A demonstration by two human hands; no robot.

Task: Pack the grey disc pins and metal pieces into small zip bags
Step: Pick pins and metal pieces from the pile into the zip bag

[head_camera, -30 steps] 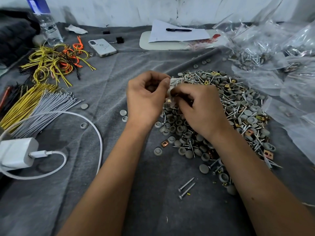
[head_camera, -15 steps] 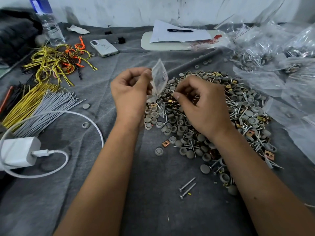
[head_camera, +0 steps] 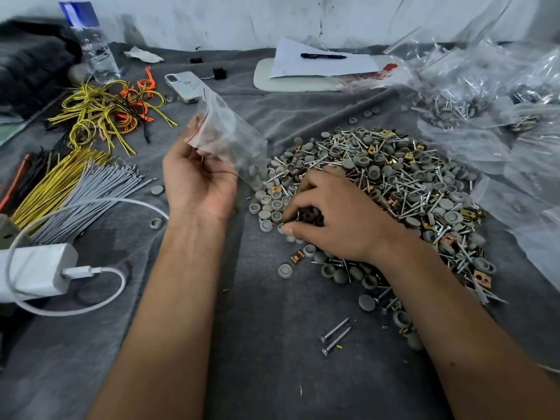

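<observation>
Left hand (head_camera: 198,180), palm up, pinches a clear zip bag (head_camera: 230,137) by its red-striped mouth; the bag slants up and away, its lower end near the pile (head_camera: 394,183). Right hand (head_camera: 330,219), just right of the bag, rests on the pile's near-left edge with its grip curled around grey discs (head_camera: 272,204). Screws and brass clips are mixed through the pile on the grey-clothed worktop (head_camera: 257,344). Two loose screws (head_camera: 335,336) lie nearer. Farther left are wire bundles (head_camera: 60,183) and a white charger (head_camera: 36,271); filled bags (head_camera: 485,95) lie far right.
</observation>
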